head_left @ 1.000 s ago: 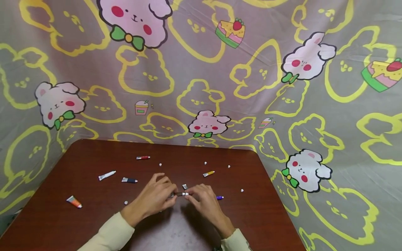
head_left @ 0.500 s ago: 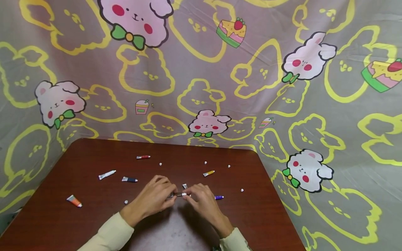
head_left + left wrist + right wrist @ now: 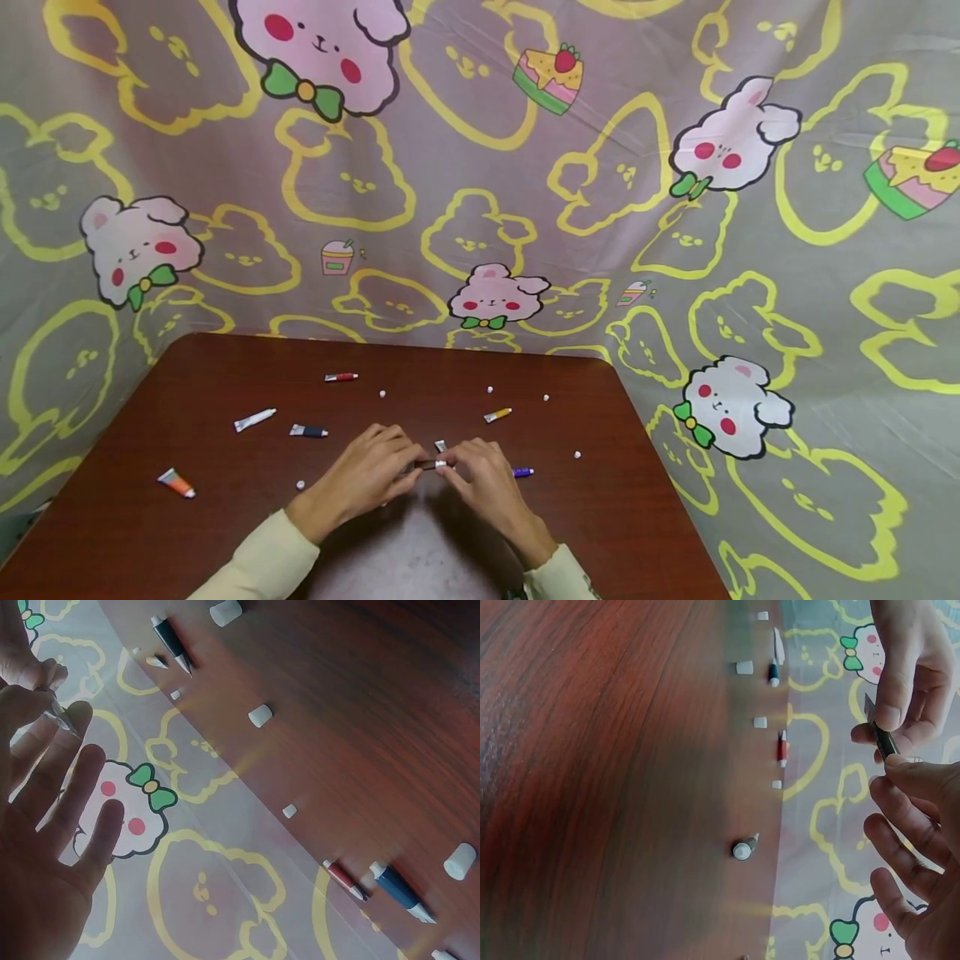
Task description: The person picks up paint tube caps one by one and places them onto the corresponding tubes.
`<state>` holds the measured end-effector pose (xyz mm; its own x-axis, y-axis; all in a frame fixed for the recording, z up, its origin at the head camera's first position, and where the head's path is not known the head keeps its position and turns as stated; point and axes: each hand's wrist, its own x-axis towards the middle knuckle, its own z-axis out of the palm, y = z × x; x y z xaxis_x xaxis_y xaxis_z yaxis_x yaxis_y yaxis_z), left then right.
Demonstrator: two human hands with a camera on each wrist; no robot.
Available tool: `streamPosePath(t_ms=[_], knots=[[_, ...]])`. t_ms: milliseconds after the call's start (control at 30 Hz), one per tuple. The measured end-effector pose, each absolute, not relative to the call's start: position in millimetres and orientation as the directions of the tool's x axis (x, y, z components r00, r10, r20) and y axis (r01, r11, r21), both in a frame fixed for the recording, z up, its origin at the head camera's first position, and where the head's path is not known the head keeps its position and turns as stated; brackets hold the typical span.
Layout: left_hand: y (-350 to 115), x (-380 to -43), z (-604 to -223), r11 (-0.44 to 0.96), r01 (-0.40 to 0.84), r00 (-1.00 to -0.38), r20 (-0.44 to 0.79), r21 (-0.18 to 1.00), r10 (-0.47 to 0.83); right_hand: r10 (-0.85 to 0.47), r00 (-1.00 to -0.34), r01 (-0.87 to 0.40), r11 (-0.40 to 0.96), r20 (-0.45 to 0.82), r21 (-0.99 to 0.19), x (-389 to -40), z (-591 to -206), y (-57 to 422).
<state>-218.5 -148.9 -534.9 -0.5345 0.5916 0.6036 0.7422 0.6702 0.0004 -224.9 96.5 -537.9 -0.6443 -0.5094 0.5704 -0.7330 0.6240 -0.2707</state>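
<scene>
Both hands meet near the middle of the table's front part. My left hand (image 3: 375,468) pinches the body of a small dark brown paint tube (image 3: 427,464) between thumb and index finger. Thumb and fingertips of my right hand (image 3: 486,479) pinch its white cap end (image 3: 441,464). In the right wrist view, the dark tube (image 3: 886,742) spans the two hands, its flat silver end showing on the left hand's side. The other fingers of each hand are spread away from it. Just behind the fingers lies a small silver-ended tube (image 3: 440,446), partly covered by the right hand.
Paint tubes lie scattered on the brown table (image 3: 247,533): orange (image 3: 177,483), white (image 3: 255,419), dark blue (image 3: 308,431), red (image 3: 341,377), yellow (image 3: 498,414) and purple (image 3: 522,472). Several loose white caps lie among them, one cap (image 3: 301,484) by the left wrist. A patterned curtain (image 3: 480,167) surrounds the table.
The right fingertips have shifted slightly left and now cover more of the white cap end. The left hand keeps its pinch on the tube; the other tubes stay in place.
</scene>
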Motion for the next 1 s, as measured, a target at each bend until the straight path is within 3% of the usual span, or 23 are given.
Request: streamPosePath(t_ms=[400, 667, 1000], knots=[[-145.1, -220.3, -532.3, 0.650, 0.755, -0.462, 0.630, -0.091, 0.624, -0.529, -0.623, -0.746, 0.623, 0.576, -0.234, -224.2, -539.1, 98.4], [-139.8, -220.4, -528.2, 0.659, 0.748, -0.487, 0.617, -0.070, 0.618, -0.557, -0.561, -0.781, 0.602, 0.612, -0.167, -224.9, -539.3, 101.2], [-141.8, -222.4, -530.4, 0.636, 0.769, -0.459, 0.637, -0.064, 0.620, -0.525, -0.611, -0.771, 0.564, 0.592, -0.296, -226.6, -544.2, 103.8]])
